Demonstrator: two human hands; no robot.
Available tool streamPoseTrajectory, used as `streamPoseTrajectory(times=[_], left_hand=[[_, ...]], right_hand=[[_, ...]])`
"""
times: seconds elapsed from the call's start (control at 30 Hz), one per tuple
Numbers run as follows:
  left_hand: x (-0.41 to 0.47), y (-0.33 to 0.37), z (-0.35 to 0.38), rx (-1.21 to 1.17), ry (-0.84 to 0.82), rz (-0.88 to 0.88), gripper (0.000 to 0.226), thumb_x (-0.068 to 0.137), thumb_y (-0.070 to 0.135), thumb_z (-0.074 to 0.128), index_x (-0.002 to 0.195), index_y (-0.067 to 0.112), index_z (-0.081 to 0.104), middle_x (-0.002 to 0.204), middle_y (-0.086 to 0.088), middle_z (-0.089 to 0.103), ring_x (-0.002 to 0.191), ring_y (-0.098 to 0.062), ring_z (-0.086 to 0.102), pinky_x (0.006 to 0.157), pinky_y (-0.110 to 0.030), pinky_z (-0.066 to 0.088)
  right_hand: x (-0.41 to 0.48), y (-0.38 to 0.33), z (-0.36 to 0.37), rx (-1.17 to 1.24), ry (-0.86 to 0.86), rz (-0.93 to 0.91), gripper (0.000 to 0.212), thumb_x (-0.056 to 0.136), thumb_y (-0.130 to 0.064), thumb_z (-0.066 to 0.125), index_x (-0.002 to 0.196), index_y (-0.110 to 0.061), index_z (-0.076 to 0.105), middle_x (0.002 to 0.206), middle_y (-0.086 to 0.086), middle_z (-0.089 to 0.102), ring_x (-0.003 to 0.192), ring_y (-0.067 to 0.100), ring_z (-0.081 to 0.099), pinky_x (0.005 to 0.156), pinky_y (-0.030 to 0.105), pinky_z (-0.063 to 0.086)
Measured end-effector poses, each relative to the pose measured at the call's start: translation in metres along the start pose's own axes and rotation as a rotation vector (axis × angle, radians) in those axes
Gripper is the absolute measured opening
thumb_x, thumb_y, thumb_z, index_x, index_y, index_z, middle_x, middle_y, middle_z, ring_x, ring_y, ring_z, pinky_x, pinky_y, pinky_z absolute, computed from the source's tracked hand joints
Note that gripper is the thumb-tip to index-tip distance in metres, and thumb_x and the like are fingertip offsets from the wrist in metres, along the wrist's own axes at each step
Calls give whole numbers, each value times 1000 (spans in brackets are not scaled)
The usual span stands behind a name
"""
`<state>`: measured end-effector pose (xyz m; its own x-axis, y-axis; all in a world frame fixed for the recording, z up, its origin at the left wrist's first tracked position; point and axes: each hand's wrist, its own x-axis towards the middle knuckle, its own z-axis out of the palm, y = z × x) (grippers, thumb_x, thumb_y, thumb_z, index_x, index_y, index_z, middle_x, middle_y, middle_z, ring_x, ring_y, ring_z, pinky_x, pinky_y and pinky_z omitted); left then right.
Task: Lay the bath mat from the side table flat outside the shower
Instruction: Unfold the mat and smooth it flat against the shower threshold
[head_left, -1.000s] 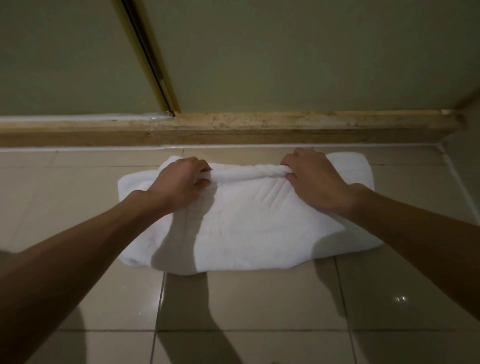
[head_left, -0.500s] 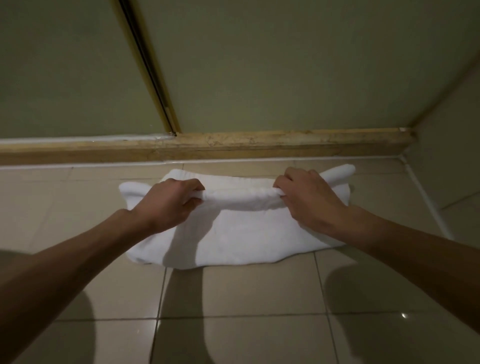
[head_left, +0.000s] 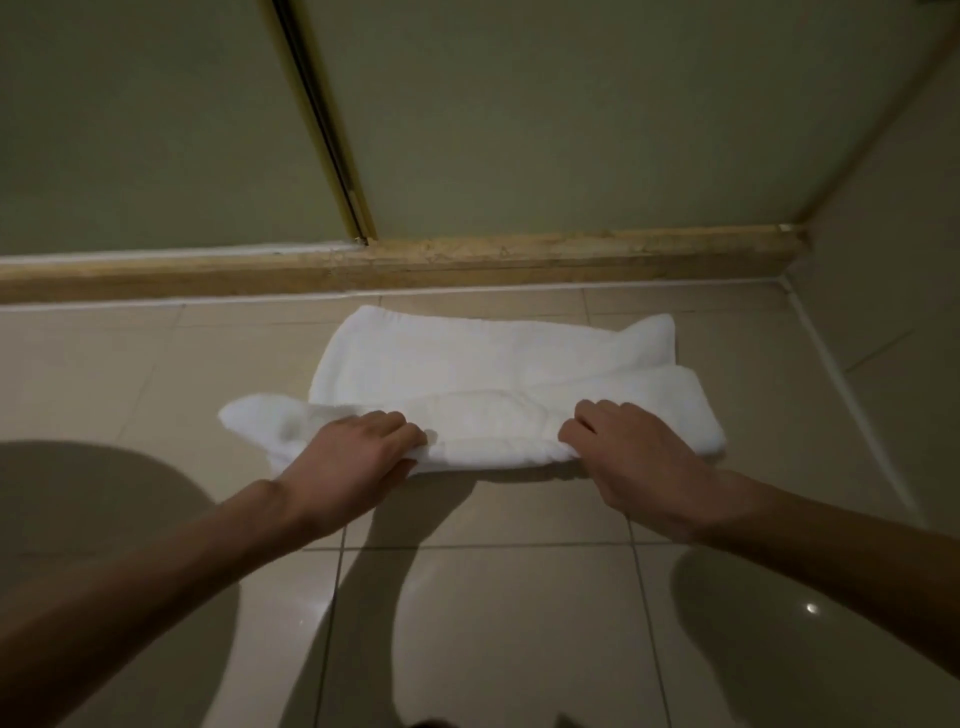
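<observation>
On the tiled floor (head_left: 519, 623), just in front of the shower's wooden sill (head_left: 519, 260), the white bath mat (head_left: 498, 358) lay partly unfolded. Its far layer was spread toward the sill and another layer was doubled back along the near side. Watching from my remote seat, I read this as the unfolding step. The left hand (head_left: 353, 457) had its fingers curled over the near fold toward its left end, and the right hand (head_left: 639, 462) gripped the same fold toward its right end, both closed on cloth.

The next move, as I judged it, called for drawing that fold toward me, setting it down, then smoothing the raised corners at far right and near left. The thumbs were out of sight, probably tucked under the fold, though I could not be sure. The dim light hid how many layers were stacked, and both forearms ran off the frame's lower edge.
</observation>
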<state>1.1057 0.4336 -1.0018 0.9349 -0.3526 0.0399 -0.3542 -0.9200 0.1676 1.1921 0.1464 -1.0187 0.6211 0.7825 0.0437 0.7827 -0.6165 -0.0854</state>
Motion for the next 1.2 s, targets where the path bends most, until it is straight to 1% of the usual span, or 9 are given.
streamPoseTrajectory(times=[0.2, 0.37, 0.53, 0.67, 0.77, 0.87, 0.93, 1.0, 1.2], left_hand=[[-39, 32, 25, -64, -34, -21, 25, 88, 29, 46, 97, 13, 64, 85, -6, 64, 71, -26, 61, 57, -31, 51], [-63, 45, 49, -62, -166, 31, 20, 73, 22, 79, 88, 19, 66, 81, 0, 64, 64, -17, 60, 56, -24, 49], [-75, 45, 59, -58, -254, 88, 19, 82, 38, 55, 89, 22, 61, 84, 2, 57, 69, -18, 54, 61, -28, 43], [-62, 31, 54, -78, -188, 50, 39, 84, 44, 45, 109, 18, 59, 104, -4, 58, 90, -20, 54, 81, -33, 38], [-38, 19, 50, -21, -174, -91, 56, 88, 47, 34, 133, 16, 49, 132, -17, 50, 120, -32, 47, 101, -42, 33], [-21, 7, 55, 34, -245, -233, 70, 89, 61, 10, 152, 30, 12, 160, -12, 4, 146, -33, 1, 115, -54, -1], [-14, -1, 63, 36, -269, -291, 72, 85, 67, -2, 150, 37, -4, 158, -7, -17, 142, -30, -21, 111, -55, -14], [-10, -6, 71, 51, -323, -326, 69, 85, 68, -4, 148, 40, -10, 156, -7, -24, 140, -31, -26, 109, -57, -15], [-9, -6, 88, 3, -365, -368, 62, 90, 63, 2, 145, 42, -20, 155, -7, -27, 139, -31, -29, 109, -60, -11]], right_hand=[[-34, -19, 22, -65, -76, -108, 38, 46, -9, 83, 71, -18, 57, 68, 2, 56, 52, 17, 50, 45, 26, 40], [-65, -30, 43, -96, -214, -237, 39, 43, -20, 84, 70, -23, 56, 64, -3, 54, 48, 14, 47, 42, 22, 35], [-72, -36, 47, -62, -300, -263, 28, 55, -24, 77, 73, -23, 55, 67, -3, 54, 51, 15, 48, 44, 23, 33], [-61, -31, 38, 43, -348, -220, 25, 86, -44, 46, 90, -19, 51, 84, 5, 56, 64, 21, 49, 56, 31, 37], [-36, -24, 29, 48, -148, -175, 25, 86, -39, 49, 90, -16, 60, 84, 7, 59, 68, 24, 54, 59, 32, 43], [-4, -14, 23, -21, -79, -50, 30, 90, -33, 52, 109, -11, 60, 111, 16, 60, 94, 30, 57, 77, 39, 48], [10, -3, 27, -21, -181, 57, 46, 96, -38, 42, 133, -11, 46, 141, 19, 43, 125, 34, 44, 101, 43, 39], [17, 7, 34, 29, -307, 157, 57, 99, -46, 27, 147, -16, 24, 157, 12, 19, 143, 29, 19, 114, 45, 22], [19, 18, 53, 157, -461, 241, 66, 94, -60, 8, 151, -27, -2, 158, -2, -19, 144, 15, -19, 116, 53, 2]])
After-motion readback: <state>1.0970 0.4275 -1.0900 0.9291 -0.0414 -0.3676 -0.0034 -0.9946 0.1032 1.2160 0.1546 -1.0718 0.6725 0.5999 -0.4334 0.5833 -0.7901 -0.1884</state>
